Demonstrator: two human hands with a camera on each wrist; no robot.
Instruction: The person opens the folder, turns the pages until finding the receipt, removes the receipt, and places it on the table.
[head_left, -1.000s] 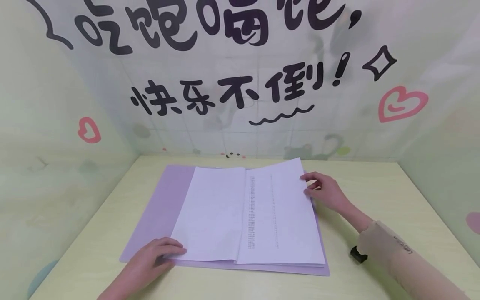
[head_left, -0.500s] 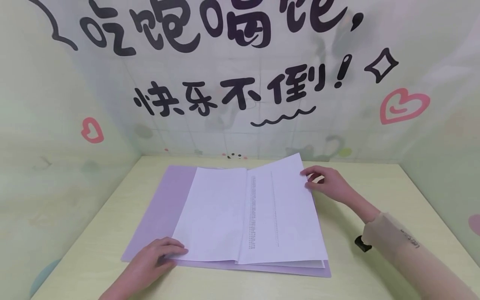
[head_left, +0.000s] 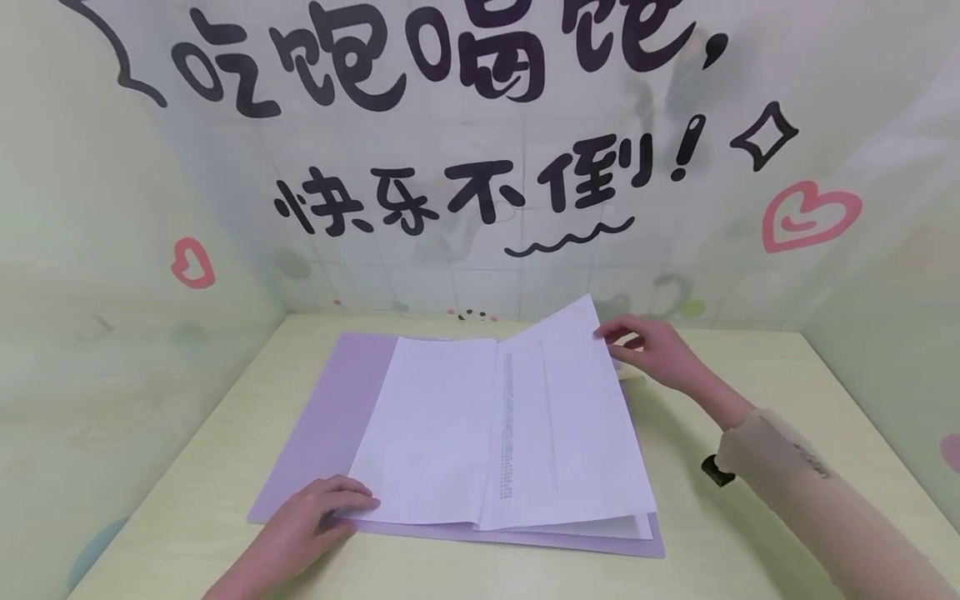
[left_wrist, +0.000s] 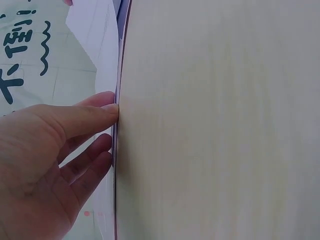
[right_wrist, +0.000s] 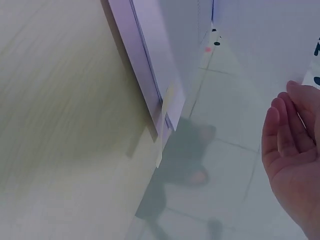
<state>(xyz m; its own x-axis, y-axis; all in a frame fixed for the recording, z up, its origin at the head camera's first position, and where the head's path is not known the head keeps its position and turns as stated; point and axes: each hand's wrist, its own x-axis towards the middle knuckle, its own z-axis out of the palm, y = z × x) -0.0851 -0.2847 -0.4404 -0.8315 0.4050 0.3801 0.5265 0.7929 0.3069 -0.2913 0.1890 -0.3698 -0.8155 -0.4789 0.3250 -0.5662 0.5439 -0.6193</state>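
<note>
An open purple folder (head_left: 341,408) with white pages lies on the table. My left hand (head_left: 311,512) rests at its lower left corner, fingers on the blank left page (head_left: 431,425). In the left wrist view the left thumb touches the folder's edge (left_wrist: 119,70). My right hand (head_left: 652,350) pinches the outer edge of the right page (head_left: 577,425), which has columns of small print, and holds its far corner raised. Beneath it more sheets (head_left: 641,525) show at the near edge. In the right wrist view a pale yellow tab (right_wrist: 163,120) sticks out from the sheets below.
The light wooden table (head_left: 480,575) meets a back wall covering (head_left: 420,275) with large black characters and pink hearts. Side walls (head_left: 97,333) close it in left and right. A black piece (head_left: 717,471) sits below the beige right sleeve (head_left: 802,467).
The right hand has drawn the page's far corner higher and slightly leftward, opening a wider gap over the sheets below. The left hand stays at the lower left corner. The head view has shifted slightly.
</note>
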